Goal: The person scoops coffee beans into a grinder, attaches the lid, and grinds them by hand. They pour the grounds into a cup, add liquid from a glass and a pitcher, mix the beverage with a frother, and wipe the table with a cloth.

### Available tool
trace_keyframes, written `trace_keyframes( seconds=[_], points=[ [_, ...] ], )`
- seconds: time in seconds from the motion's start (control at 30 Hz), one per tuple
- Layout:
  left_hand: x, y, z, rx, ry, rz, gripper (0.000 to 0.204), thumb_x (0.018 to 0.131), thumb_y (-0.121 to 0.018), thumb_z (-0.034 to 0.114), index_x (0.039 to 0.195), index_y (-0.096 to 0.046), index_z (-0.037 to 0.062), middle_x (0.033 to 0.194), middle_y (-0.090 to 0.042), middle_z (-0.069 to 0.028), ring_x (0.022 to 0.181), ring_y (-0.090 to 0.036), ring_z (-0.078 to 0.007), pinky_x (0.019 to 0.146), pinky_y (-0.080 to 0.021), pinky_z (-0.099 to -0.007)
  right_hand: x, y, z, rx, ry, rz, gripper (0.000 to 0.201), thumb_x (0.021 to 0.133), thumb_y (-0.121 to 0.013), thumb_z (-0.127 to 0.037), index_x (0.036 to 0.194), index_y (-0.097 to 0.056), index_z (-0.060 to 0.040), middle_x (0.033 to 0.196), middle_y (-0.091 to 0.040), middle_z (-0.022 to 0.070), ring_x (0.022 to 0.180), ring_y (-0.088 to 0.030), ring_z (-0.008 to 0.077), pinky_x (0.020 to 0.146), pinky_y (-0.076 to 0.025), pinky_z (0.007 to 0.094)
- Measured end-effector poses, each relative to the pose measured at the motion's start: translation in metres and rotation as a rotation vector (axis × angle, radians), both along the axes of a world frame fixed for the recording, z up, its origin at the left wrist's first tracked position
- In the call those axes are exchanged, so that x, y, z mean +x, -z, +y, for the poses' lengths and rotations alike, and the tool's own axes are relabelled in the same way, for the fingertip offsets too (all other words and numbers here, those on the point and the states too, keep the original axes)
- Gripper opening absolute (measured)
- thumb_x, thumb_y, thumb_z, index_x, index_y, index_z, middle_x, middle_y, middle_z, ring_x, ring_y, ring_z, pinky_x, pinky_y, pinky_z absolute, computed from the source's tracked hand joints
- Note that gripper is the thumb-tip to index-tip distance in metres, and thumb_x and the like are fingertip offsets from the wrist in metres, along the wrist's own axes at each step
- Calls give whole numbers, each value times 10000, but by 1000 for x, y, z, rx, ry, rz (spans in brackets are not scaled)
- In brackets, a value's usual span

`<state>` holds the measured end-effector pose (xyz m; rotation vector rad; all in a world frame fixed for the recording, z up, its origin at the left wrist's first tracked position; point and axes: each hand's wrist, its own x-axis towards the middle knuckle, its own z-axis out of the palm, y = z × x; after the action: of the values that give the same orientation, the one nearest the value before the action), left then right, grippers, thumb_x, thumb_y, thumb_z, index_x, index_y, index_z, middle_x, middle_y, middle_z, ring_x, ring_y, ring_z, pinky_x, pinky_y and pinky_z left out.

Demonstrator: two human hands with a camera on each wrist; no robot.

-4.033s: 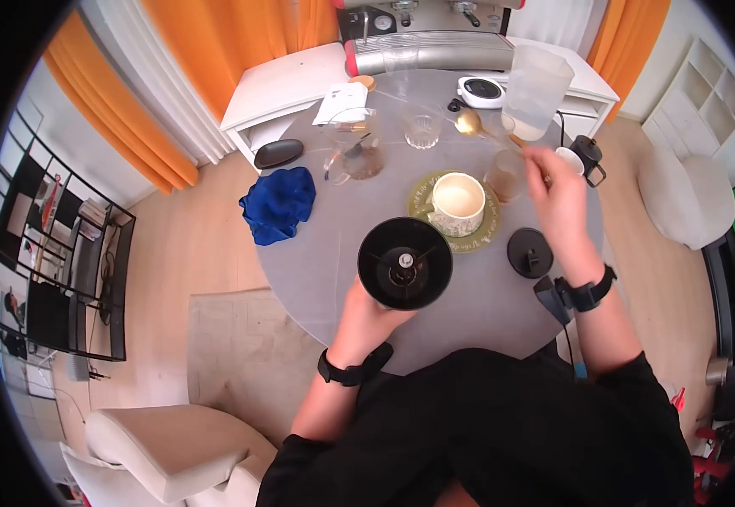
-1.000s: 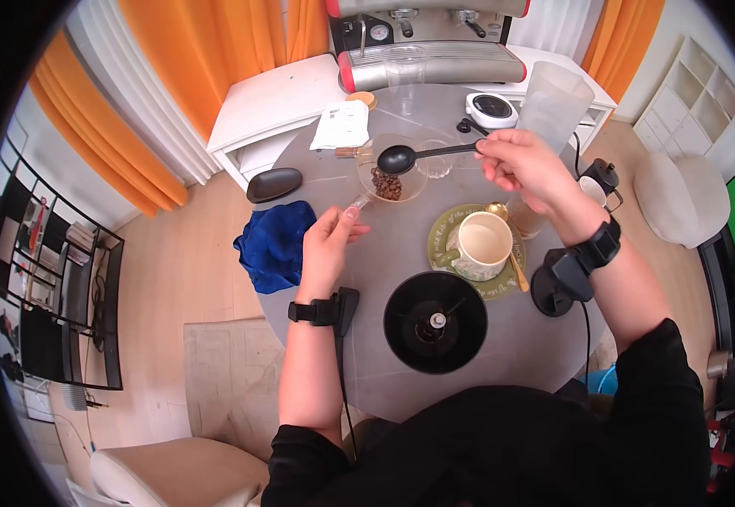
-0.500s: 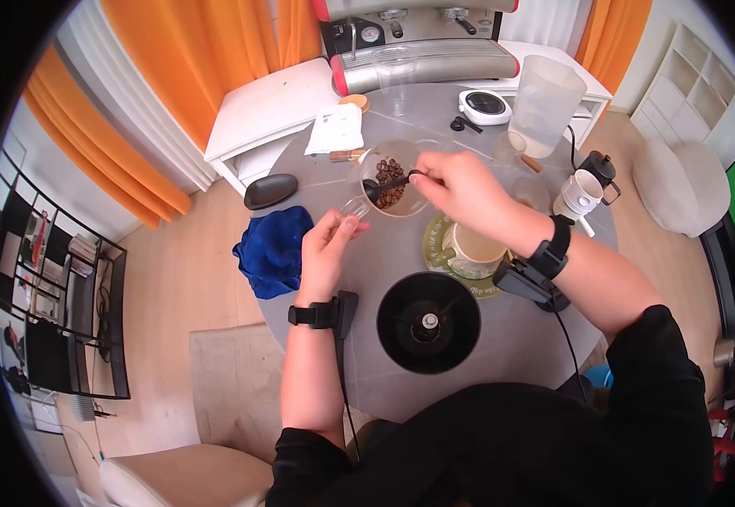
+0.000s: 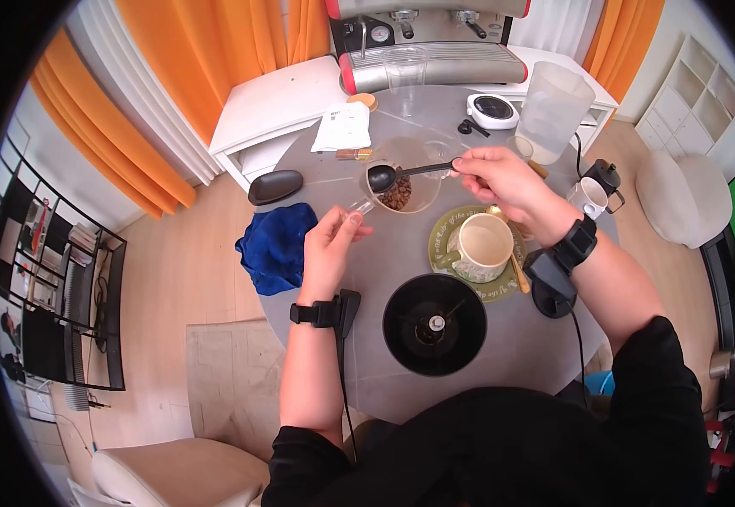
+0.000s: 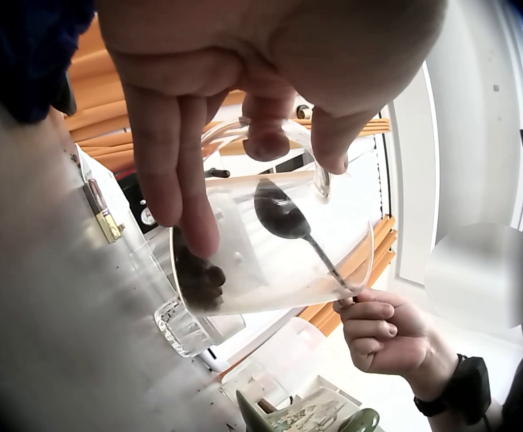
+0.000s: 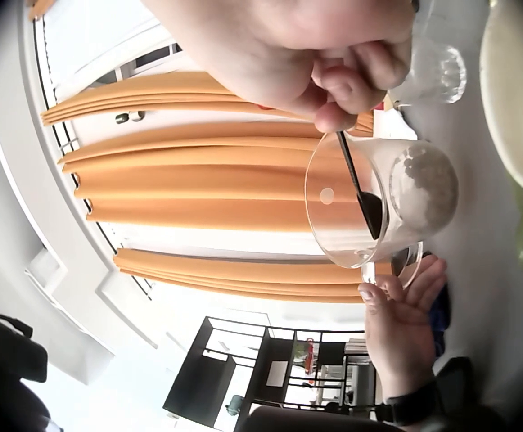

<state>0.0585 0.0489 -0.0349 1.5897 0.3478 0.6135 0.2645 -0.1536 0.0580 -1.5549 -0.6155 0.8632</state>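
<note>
A clear glass jug (image 4: 425, 188) with brown coffee beans (image 4: 398, 196) at its bottom stands beyond the cup. My left hand (image 4: 330, 247) holds its handle between thumb and fingers. In my right hand (image 4: 507, 184), the end of a black spoon (image 4: 382, 177) is pinched. Through the glass in the left wrist view, the spoon's bowl (image 5: 278, 212) shows inside the jug, above the beans. A black coffee grinder (image 4: 403, 336) stands uncovered near my body, a metal spindle at its centre. The right wrist view shows the spoon's stem (image 6: 352, 171) passing the jug's rim.
A patterned cup (image 4: 483, 243) sits on a green saucer (image 4: 492, 291) with a gold spoon (image 4: 519, 275) beside it. Left lie a blue cloth (image 4: 276, 249) and a dark oval dish (image 4: 275, 187). A tall plastic pitcher (image 4: 553, 110) and a white scale (image 4: 492, 111) stand at the back.
My left hand has gone from the grinder, now standing on the table, to the jug's handle. The black spoon dipped into the beans and rose again. The gold spoon now lies on the saucer.
</note>
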Motion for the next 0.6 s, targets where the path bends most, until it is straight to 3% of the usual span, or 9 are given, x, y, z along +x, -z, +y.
trace_keyframes(
  seconds=[0.3, 0.4, 0.6],
  points=[
    [-1, -6, -3, 5, -23, -5, 323, 999, -585, 299, 844, -590, 15, 827, -667, -55, 827, -699, -157, 752, -514, -275, 4, -3, -9, 44, -44, 69, 176, 962, -613, -186, 898, -642, -24, 637, -511, -22, 520, -372, 39, 458, -248, 209],
    [-1, -10, -5, -67, -79, 46, 338, 1003, -575, 321, 868, -607, 12, 813, -662, -74, 784, -700, -154, 702, -516, -264, 1, -7, -15, 46, 81, -23, 173, 965, -609, -187, 906, -640, -28, 632, -500, -31, 520, -369, 39, 466, -250, 206],
    [0, -5, 2, -109, -182, 147, 398, 998, -568, 391, 971, -634, -1, 804, -661, -96, 714, -697, -160, 625, -507, -248, -30, -45, -67, 129, 45, -64, 169, 966, -601, -180, 902, -635, -28, 631, -501, -41, 535, -395, 32, 488, -268, 193]
  ],
)
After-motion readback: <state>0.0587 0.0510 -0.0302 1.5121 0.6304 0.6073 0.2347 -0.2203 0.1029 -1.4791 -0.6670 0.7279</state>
